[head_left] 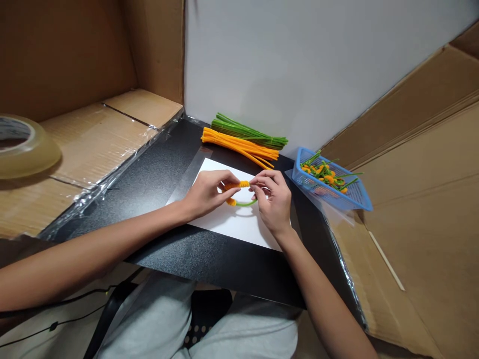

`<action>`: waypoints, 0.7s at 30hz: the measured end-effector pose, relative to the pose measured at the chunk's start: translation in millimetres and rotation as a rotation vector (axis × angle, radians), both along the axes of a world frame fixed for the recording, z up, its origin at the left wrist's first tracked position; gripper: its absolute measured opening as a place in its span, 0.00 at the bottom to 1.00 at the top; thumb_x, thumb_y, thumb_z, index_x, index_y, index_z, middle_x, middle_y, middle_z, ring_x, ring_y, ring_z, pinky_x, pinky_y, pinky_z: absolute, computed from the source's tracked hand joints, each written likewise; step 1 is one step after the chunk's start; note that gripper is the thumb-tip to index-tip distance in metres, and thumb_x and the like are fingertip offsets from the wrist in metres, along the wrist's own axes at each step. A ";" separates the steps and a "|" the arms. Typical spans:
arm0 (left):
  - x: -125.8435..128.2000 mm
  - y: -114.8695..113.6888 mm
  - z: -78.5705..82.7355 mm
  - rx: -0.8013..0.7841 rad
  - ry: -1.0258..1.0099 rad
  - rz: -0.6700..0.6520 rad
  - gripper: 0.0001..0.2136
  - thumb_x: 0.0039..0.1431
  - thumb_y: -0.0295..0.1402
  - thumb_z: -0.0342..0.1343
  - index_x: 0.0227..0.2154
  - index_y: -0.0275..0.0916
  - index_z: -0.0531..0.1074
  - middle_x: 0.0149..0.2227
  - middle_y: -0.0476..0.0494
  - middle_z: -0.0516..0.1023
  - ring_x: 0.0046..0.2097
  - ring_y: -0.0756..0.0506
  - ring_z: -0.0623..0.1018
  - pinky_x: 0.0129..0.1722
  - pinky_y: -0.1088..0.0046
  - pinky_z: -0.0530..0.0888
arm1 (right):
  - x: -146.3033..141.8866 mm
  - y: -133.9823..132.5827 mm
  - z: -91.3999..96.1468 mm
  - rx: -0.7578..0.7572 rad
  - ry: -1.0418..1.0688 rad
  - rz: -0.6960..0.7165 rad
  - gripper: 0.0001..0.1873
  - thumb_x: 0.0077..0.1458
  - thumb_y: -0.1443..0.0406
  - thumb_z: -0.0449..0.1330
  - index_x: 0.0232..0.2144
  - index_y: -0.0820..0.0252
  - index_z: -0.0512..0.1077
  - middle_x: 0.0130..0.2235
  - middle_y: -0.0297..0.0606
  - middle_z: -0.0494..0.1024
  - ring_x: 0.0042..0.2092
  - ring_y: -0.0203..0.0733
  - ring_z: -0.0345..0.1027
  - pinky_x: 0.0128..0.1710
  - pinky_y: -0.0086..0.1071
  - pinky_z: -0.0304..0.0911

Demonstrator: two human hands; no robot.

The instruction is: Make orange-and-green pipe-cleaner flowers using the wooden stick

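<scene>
**Hands pinching an orange pipe-cleaner coil (236, 185) on a green loop (246, 203)**

The left hand (205, 194) and right hand (271, 199) are holding the coil from both sides with their fingertips (248, 182) closed, just above the white paper sheet (239, 227) at centre. A slackening pinch could be letting the springy loop slip free.

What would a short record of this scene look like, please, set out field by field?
left hand: pinching the orange pipe cleaner
right hand: pinching the same piece, beside the green pipe cleaner loop
beneath: white paper on a black table
behind: green pipe cleaner bundle, orange pipe cleaner bundle
far right: blue basket of orange-and-green pieces
far left: tape roll on cardboard
</scene>
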State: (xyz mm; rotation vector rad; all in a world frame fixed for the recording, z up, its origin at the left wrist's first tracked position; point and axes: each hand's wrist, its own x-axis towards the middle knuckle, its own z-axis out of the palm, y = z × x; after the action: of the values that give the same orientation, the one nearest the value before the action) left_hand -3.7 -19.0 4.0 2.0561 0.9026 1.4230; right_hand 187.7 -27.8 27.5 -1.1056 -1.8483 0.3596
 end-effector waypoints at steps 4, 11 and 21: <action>0.3 -1.2 -1.2 0.022 0.008 -0.002 0.06 0.60 0.33 0.61 0.35 0.35 0.77 0.33 0.45 0.81 0.31 0.51 0.79 0.32 0.76 0.79 | -5.5 -2.1 -4.2 -0.042 0.046 0.003 0.06 0.59 0.68 0.57 0.33 0.57 0.76 0.41 0.38 0.69 0.37 0.38 0.72 0.32 0.32 0.75; 2.6 -0.8 4.0 -0.041 -0.045 0.055 0.10 0.56 0.36 0.64 0.36 0.35 0.75 0.34 0.45 0.81 0.31 0.51 0.80 0.29 0.78 0.79 | -4.9 0.3 -8.6 -0.067 0.135 -0.061 0.04 0.59 0.65 0.59 0.34 0.59 0.74 0.39 0.36 0.70 0.33 0.35 0.72 0.29 0.31 0.73; 0.9 -2.8 3.0 -0.010 -0.164 0.103 0.14 0.57 0.42 0.63 0.29 0.35 0.74 0.29 0.46 0.80 0.28 0.50 0.81 0.28 0.77 0.79 | -8.6 -0.8 -9.3 -0.143 0.209 -0.077 0.05 0.57 0.63 0.61 0.31 0.60 0.73 0.35 0.34 0.72 0.29 0.34 0.72 0.28 0.30 0.71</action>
State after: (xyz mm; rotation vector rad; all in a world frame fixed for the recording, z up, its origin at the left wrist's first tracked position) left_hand -2.8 -21.8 7.0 1.8771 0.9565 1.6113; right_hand 179.0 -28.5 18.3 -1.1853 -1.6115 0.5480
